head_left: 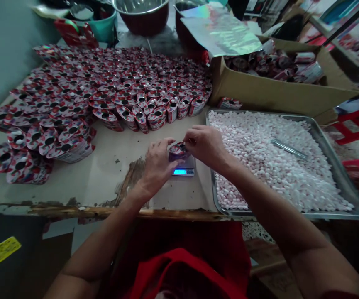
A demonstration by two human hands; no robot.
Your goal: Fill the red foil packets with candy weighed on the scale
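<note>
Left hand (157, 166) grip clamped on pouch (177, 150) side, right hand (206, 145) pinching pouch top. Pouch sits on scale (184, 169), table (104, 182) middle. Looks light, soft, crinkly; best held by edges.

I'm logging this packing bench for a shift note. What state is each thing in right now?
Digital scale: switched on, display lit blue.
Small container: on the scale, held by left hand and right hand.
Metal tray: full of pink and white candies.
Cardboard box: open.
</note>
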